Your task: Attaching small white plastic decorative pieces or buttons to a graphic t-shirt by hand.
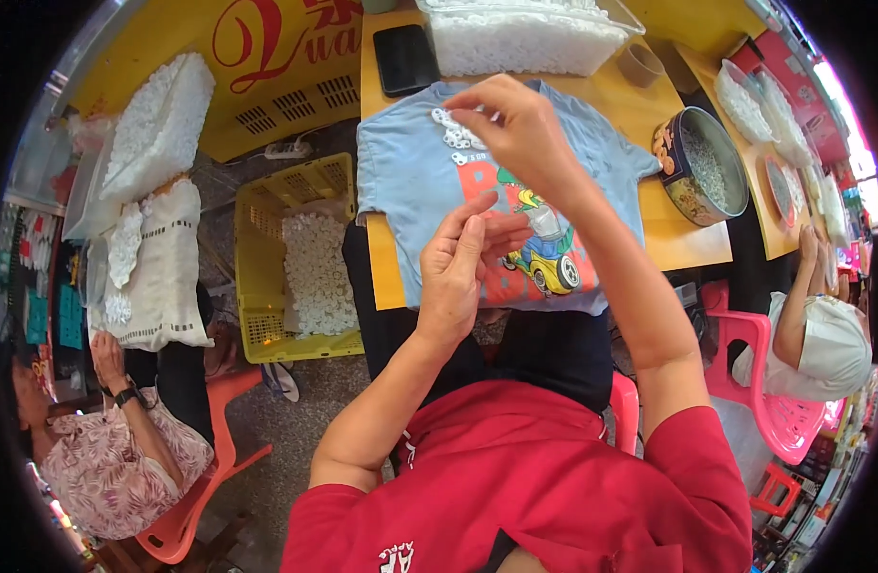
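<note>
Two bare hands above a light blue T-shirt [401, 181] with a printed yellow car, spread over a yellow tabletop [687, 244]. The right hand [518, 124], raised with bent fingers, is nearest a cluster of small white plastic pieces [461, 137] on the upper part of the shirt; whether it grips one cannot be told. The left hand [453, 267] is half-curled, its thumb close to the index finger; whether anything lies between them is likewise unclear. Beyond the shirt stand a clear bin [606, 45], heaped with similar white pieces, and a black smartphone [406, 60]. To the right sits a round tin [685, 198] of small metallic-looking parts. At lower left, a yellow plastic crate [257, 301] contains more white pieces.
</note>
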Tool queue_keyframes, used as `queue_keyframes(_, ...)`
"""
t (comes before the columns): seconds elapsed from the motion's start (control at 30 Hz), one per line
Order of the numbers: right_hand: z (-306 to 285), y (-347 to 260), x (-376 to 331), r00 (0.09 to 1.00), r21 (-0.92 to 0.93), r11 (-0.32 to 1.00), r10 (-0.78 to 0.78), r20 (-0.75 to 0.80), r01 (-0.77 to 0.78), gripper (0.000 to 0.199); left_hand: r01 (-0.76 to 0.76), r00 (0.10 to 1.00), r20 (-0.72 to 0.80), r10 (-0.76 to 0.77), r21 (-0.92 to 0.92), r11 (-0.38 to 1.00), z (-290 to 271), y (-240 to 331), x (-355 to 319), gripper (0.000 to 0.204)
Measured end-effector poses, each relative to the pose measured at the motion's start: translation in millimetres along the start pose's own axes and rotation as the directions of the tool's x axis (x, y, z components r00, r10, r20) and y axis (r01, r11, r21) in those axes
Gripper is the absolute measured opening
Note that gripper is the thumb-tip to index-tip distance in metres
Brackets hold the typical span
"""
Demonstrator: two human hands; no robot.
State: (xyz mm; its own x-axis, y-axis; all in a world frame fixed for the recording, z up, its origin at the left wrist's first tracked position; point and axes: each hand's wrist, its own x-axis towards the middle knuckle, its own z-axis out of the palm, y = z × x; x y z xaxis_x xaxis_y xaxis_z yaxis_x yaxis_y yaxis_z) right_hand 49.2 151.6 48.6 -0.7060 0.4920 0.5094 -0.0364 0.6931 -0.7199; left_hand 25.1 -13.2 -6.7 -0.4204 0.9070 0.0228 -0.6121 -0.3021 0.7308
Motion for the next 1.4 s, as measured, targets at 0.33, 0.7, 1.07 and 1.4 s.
queue_keyframes(0.33,12.0,45.8,11.4,0.921,-0.557,0.749,-0.185,0.344,0.358,0.014,0.030,0.996,0.087,-0.024,-0.074,0.997,-12.8,-3.0,4.6,0.035)
queue_keyframes(0.7,-5.6,11.7,-14.2,0.940,-0.079,0.968,0.249,0.233,-0.237,0.018,0.032,0.999,0.004,-0.032,-0.091,0.995,-9.0,0.5,0.1,0.028)
queue_keyframes(1.07,-10.4,-29.2,-107.1,0.792,0.726,0.411,0.530,0.302,-0.552,0.017,-0.148,0.975,-0.144,0.170,0.156,0.977,4.2,-6.5,-7.8,0.014)
queue_keyframes(1.4,-15.2,-39.3,-128.1,0.797,0.687,0.492,0.563,0.218,-0.535,0.018,-0.167,0.970,-0.125,0.208,0.275,0.947,12.0,-5.7,-12.4,0.010)
